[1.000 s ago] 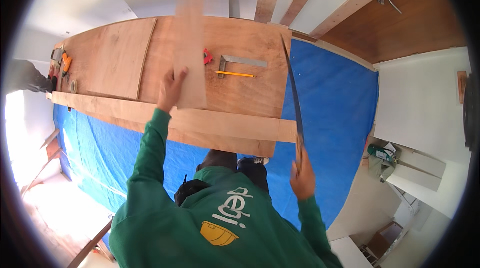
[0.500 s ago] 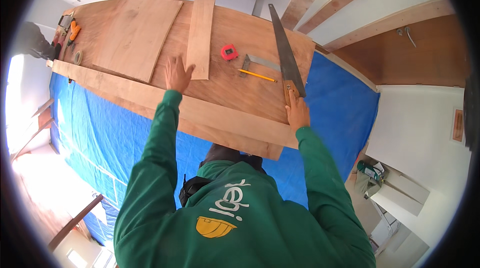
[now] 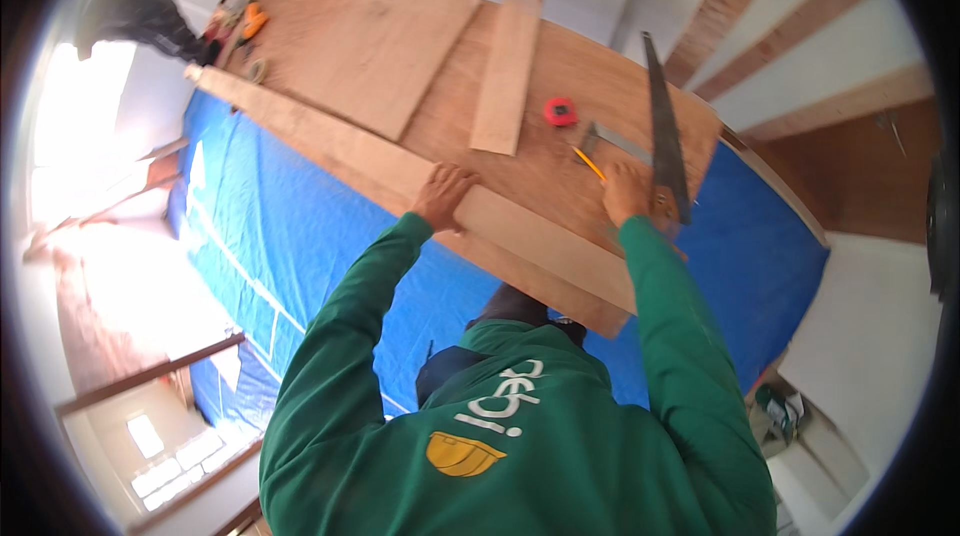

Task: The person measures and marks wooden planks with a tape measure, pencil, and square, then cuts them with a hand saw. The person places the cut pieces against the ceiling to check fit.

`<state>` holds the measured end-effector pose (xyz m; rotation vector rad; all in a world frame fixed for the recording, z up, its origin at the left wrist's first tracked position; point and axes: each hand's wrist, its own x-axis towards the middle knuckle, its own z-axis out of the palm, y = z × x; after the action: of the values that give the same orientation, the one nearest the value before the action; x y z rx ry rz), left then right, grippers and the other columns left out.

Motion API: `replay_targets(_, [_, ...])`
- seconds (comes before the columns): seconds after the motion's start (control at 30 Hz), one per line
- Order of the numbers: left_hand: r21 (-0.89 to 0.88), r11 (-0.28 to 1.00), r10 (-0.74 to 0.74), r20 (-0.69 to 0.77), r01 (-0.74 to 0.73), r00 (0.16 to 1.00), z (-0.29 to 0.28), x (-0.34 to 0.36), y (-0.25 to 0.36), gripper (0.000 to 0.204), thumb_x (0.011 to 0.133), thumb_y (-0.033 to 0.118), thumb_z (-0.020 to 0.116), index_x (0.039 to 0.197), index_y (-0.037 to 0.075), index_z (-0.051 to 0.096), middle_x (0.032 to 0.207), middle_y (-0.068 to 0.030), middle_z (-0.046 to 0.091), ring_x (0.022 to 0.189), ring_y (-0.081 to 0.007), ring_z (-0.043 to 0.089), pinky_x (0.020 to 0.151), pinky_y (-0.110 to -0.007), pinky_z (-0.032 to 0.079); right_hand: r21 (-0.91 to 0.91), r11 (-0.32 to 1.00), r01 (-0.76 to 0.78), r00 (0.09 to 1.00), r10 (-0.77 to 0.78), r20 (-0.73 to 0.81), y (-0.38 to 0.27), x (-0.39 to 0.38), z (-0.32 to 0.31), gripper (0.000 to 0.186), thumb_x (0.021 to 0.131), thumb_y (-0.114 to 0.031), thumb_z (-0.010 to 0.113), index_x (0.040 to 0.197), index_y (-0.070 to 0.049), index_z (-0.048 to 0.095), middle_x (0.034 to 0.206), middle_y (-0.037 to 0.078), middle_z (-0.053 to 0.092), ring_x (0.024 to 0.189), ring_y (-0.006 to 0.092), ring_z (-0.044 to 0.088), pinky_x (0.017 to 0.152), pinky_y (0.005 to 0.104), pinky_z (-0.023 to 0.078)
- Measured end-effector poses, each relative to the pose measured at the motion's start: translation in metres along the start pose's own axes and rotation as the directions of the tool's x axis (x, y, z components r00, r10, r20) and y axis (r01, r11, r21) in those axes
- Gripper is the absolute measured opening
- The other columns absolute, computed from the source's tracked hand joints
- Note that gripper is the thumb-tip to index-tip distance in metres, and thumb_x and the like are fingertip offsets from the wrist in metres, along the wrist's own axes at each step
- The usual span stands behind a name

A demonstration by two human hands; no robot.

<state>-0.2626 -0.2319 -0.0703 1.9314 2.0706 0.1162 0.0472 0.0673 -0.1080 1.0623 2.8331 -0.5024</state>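
Observation:
My left hand [image 3: 446, 194] grips the edge of a long narrow board [image 3: 550, 246] along the plywood worktop's [image 3: 560, 56] near side. My right hand [image 3: 626, 186] rests with loosely bent fingers at the end of a yellow pencil [image 3: 586, 160]; whether it touches the pencil is unclear. Just right of it lies a handsaw [image 3: 665, 126] with a wooden handle, partly behind my hand. A metal square [image 3: 625, 140] and a red tape measure [image 3: 560, 112] are beside the pencil. A short board [image 3: 505, 71] and a larger panel [image 3: 370, 51] lie farther back.
Another person's dark-clothed limb [image 3: 145, 21] reaches to the worktop's far-left end, near an orange tool [image 3: 254, 22] and a tape roll [image 3: 256, 71]. Blue sheeting [image 3: 250, 196] covers the floor. Wooden battens [image 3: 730, 6] run along the white wall at upper right.
The short board and saw have been put down. My right hand has left the saw handle and moved toward the pencil; my left hand has moved from the short board onto the long board.

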Motion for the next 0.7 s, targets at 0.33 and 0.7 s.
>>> replay_targets(0.33, [-0.095, 0.968, 0.234, 0.0, -0.233, 0.972, 0.067, 0.013, 0.115, 0.116, 0.05, 0.053, 0.102, 0.151, 0.011, 0.063, 0.141, -0.0178, 0.061, 0.132, -0.0442, 0.057, 0.117, -0.061, 0.043, 0.585, 0.803, -0.113, 0.967, 0.225, -0.122, -0.035, -0.203, -0.041, 0.018, 0.112, -0.016, 0.058, 0.12, -0.001, 0.052, 0.117, 0.026, 0.058, 0.107, 0.0521, 0.063, 0.091, 0.0578, 0.053])
replay_targets(0.7, [-0.157, 0.903, 0.417, 0.105, -0.399, 0.903, 0.106, 0.074, 0.298, 0.113, 0.066, 0.054, 0.096, 0.159, 0.004, 0.055, 0.151, -0.019, 0.056, 0.144, -0.0408, 0.05, 0.122, -0.061, 0.039, 0.749, 0.498, -0.437, 0.697, 0.714, -0.068, 0.015, -0.37, -0.026, 0.01, 0.111, -0.006, 0.057, 0.117, 0.001, 0.056, 0.104, 0.017, 0.058, 0.089, 0.0334, 0.064, 0.082, 0.048, 0.054])
